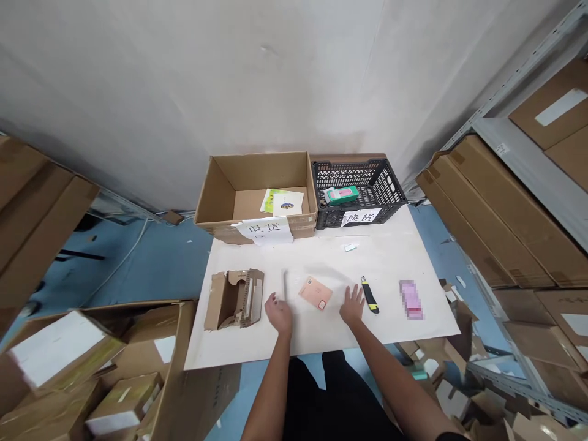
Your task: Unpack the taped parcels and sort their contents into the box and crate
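Observation:
My left hand [278,313] has its fingers curled in, close to a thin pale strip [283,285] that rises from the tabletop. Whatever those fingers hold, if anything, does not show. Palm down, my right hand [352,304] rests with fingers spread and nothing in it. Between both hands lies a flat salmon-pink card or packet [316,293] with a small printed square and a red-edged label. A black and yellow box cutter [369,295] is just right of my right hand. Left of my left hand sits a torn, opened cardboard box [234,299].
At the table's back, a large carton [219,190] holds booklets [288,205]. Beside it, a black plastic crate [395,195] contains a green box [342,195]. A blurred pink item [411,300] lies right. Cartons [126,401] and shelves [493,138] flank the white table [390,257].

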Demonstrator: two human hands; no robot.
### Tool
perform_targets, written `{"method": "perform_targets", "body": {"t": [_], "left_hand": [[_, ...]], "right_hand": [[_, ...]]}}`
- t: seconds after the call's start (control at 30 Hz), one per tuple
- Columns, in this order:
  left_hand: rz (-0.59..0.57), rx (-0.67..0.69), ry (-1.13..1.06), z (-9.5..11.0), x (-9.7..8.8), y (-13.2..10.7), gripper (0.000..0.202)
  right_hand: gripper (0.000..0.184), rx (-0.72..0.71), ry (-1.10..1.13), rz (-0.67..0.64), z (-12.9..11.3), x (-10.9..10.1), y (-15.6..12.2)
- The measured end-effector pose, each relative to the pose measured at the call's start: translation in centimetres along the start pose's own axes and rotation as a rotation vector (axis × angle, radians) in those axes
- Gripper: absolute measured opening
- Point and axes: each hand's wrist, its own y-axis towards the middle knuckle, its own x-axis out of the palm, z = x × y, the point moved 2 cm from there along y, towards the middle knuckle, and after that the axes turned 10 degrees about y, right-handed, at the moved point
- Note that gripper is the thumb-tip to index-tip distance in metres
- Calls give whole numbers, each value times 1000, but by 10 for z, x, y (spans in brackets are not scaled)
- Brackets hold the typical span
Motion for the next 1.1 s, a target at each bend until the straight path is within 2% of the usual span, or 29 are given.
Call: {"method": "perform_targets", "body": {"t": [0.03,0.1,0.13,0.17,0.2,0.27,0.33,0.4,0.5,0.63,0.77,0.83,0.93,1.0,1.1], "left_hand": [[-71,133,22,12,6,-2,46],[-301,451,149,36,19,-5,38],[-416,563,249,43,24,-5,38],[-506,619,348,47,27,-4,40],[-560,621,432,46,28,-1,45],[-604,582,521,38,25,7,61],[-606,543,438,26,22,10,70],[-579,421,248,18,22,10,65],[-557,201,46,17,34,3,43],[-601,73,-35,29,56,-3,29],[-633,18,-145,42,63,-2,27],[-657,36,-197,49,60,-3,25],[-694,108,-293,65,43,-6,33],[-743,180,-387,80,23,-5,45],[-876,278,-584,106,-26,2,72]], "right_hand": [[81,-76,28,43,-7,-1,-3],[77,-266,83,90,-23,-2,-7],[73,-351,105,82,-32,-1,-9],[70,-410,121,53,-42,0,-9],[68,-442,127,6,-51,3,-8],[69,-442,101,-117,-67,12,-5],[75,-399,34,-215,-81,23,-3],[84,-351,-26,-252,-90,34,-3],[93,-287,-14,-252,-97,41,-3],[82,-260,204,-266,-93,33,5],[72,-227,654,-285,-77,17,15],[70,-189,910,-290,-68,10,15],[74,-68,1160,-202,-58,-9,9],[77,-42,1291,-169,-57,-31,3],[71,-175,1481,-213,-69,-85,-8]]}}
